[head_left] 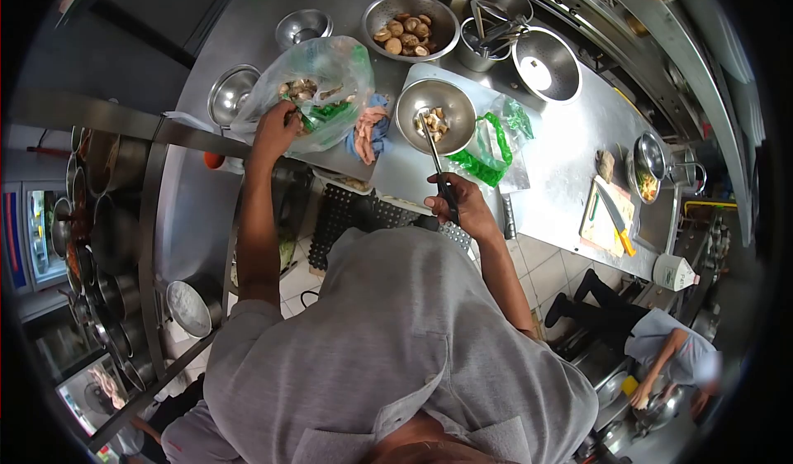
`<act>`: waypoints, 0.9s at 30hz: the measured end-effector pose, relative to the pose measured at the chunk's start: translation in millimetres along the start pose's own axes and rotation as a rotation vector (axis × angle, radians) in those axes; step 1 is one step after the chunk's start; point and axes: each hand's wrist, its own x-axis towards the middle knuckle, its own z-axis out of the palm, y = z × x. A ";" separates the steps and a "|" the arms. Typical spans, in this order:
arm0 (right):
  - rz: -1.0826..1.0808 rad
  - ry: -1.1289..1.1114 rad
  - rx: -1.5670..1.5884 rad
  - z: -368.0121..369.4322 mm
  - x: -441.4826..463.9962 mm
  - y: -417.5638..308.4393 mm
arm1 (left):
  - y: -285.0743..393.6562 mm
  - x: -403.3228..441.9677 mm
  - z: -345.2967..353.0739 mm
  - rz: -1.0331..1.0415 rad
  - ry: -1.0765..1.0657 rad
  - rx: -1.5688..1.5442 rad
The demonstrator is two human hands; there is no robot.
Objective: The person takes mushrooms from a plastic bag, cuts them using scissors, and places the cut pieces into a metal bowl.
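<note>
My left hand is at the near edge of a clear plastic bag, its fingers bent together; whatever they hold is too small to make out. Inside the bag lie brownish mushroom scraps and some green plastic. In my right hand is a slim knife with a black handle, its blade pointing away over a steel bowl. Pale cut pieces, apparently mushroom, lie in that bowl, which rests on a white cutting board.
Whole mushrooms fill a perforated bowl behind. A pink and blue cloth and green-striped plastic flank the steel bowl. At right, a yellow-handled knife lies on a board. A co-worker stands lower right.
</note>
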 end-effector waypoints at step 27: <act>-0.072 -0.078 -0.028 17.5 0.8 -8.8 | 32.0 -17.6 -43.9 0.095 0.402 -0.653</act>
